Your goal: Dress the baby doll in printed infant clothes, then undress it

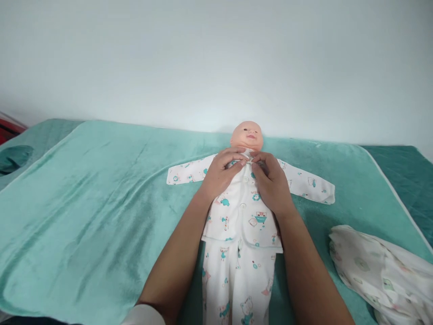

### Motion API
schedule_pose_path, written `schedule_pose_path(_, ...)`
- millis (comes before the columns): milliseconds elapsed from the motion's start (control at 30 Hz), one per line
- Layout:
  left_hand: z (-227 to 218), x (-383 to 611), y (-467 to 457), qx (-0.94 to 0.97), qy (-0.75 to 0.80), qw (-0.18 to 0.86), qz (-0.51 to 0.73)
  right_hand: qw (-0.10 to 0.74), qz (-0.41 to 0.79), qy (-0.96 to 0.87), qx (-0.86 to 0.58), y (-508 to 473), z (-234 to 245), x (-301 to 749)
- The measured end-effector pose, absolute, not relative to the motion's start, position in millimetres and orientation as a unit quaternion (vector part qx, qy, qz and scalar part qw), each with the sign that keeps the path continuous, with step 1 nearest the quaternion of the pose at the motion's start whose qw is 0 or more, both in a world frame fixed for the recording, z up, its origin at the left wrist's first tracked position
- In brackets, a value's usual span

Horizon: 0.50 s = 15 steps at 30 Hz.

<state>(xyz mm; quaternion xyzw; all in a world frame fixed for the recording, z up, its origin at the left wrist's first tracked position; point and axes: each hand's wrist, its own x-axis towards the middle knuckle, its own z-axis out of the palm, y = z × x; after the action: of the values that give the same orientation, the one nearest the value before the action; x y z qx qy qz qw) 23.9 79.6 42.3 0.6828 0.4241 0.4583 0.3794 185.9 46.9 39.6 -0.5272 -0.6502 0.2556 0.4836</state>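
White sleeve (144, 315) nearest | doll (248, 134) inside patterned shirt (233, 223) | both hands (219, 174) pinching shirt's top front

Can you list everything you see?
Bald doll: one, pinkish, middle
Printed buttoned shirt: one, white, on doll
Printed trousers: one pair, white, below shirt
Crumpled printed cloth: one, white, lower right
Plush blanket: one, mint green, under doll
Quilted cover: one, darker green, past blanket's sides
Rounded patch: one, dark green, left edge
Unclear object: one, red, left edge
Plain wall: one, pale grey, behind
Sleeve: one, white, bottom edge
Forearms: two, bare, lower middle
Left hand: one, bare, at shirt's top
Right hand: one, bare, at shirt's top
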Motion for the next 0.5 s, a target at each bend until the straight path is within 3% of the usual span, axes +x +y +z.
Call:
schedule_pose_path(167,43.4,24.1,79.2,0.679,0.429,0.384,0.457,0.507,0.293,-0.626,-0.515,48.5,38.0,185.6)
schedule_pose_path(500,44.2,25.3,78.8,0.695,0.43,0.354,0.455,0.515,0.241,-0.642,-0.513,48.0,41.5,186.5)
